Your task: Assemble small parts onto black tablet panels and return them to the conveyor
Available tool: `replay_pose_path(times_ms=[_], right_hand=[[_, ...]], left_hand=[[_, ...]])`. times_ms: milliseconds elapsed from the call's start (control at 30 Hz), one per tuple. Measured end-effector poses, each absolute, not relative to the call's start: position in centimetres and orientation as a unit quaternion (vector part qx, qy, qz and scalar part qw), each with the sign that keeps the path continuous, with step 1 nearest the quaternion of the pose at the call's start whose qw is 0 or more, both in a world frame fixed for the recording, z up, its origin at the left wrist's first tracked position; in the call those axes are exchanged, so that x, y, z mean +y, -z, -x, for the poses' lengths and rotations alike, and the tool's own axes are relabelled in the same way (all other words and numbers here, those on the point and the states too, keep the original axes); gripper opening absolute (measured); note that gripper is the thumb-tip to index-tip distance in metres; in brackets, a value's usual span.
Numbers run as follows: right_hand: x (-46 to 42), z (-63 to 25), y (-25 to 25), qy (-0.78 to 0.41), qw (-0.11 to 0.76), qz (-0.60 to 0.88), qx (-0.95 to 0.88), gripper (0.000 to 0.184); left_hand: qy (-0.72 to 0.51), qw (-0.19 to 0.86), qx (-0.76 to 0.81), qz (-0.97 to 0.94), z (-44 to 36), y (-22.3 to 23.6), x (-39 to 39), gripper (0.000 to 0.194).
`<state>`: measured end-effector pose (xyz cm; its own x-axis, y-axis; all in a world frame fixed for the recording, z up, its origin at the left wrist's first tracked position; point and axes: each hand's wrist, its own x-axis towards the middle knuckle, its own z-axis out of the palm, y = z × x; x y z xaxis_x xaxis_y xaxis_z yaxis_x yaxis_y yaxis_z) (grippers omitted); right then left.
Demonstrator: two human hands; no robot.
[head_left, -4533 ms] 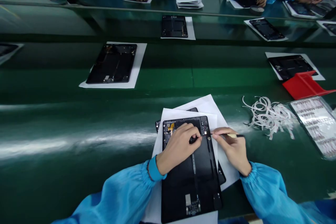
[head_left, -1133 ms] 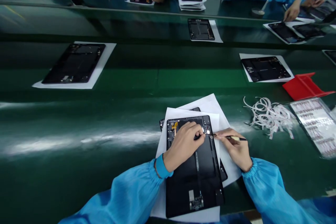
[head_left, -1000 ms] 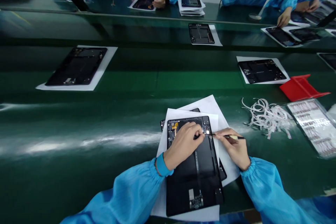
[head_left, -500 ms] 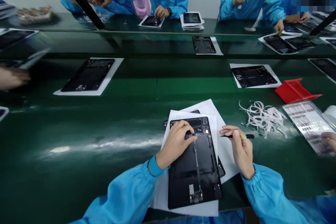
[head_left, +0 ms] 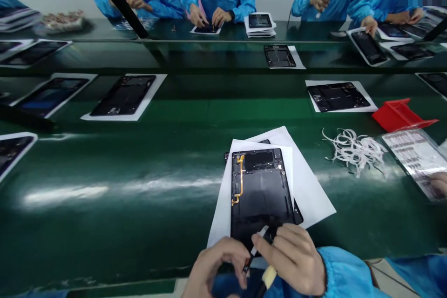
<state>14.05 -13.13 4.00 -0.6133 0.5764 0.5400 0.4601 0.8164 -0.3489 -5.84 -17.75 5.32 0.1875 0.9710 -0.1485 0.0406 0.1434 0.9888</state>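
Observation:
A black opened tablet (head_left: 261,190) with an orange flex cable lies on a white sheet (head_left: 223,205) on the green bench, stacked over a second tablet and sheet (head_left: 307,186). Both my hands are at the tablet's near end. My left hand (head_left: 218,265) has its fingers curled, pinching near a small white tab. My right hand (head_left: 291,260) is closed round a thin dark tool (head_left: 263,281) with a pale handle, its fingertips meeting those of the left hand.
A heap of white strips (head_left: 352,151), a red tray (head_left: 400,115) and a clear bag of parts (head_left: 415,156) lie to the right. More tablets on sheets (head_left: 125,95) sit along the belt. Other people in blue coats work across the bench; another hand (head_left: 440,184) shows at far right.
Both my hands left the tablet's top end and drew back to its near end, meeting there. The orange flex cable now shows. The view has tilted upward.

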Motion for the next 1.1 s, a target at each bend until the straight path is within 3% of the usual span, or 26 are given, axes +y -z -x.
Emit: replay_pose_path(times_ms=[133, 367, 533, 867, 1100], right_hand=[[-13.4, -14.4, -3.4, -0.087, 0.307, 0.273, -0.907, 0.029], [-14.8, -15.3, -3.1, -0.198, 0.295, 0.36, -0.863, 0.034], [-15.1, -15.6, -4.7, -0.17, 0.277, 0.38, -0.866, 0.025], [-15.1, -16.9, -6.0, -0.081, 0.194, 0.35, -0.913, 0.035], [-11.6, -19.4, -4.8, -0.247, 0.253, 0.437, -0.827, 0.018]], left_hand=[[-0.335, 0.67, 0.536, -0.39, 5.4, -4.1, -18.0, 0.039], [-0.299, 0.713, 0.526, -0.355, 4.6, -3.3, -16.4, 0.034], [-0.292, 0.63, 0.523, -0.494, 3.9, -3.8, -16.4, 0.022], [-0.289, 0.47, 0.459, -0.696, 2.7, -4.4, -15.8, 0.026], [-0.259, 0.45, 0.531, -0.67, 6.2, -3.8, -18.4, 0.033]])
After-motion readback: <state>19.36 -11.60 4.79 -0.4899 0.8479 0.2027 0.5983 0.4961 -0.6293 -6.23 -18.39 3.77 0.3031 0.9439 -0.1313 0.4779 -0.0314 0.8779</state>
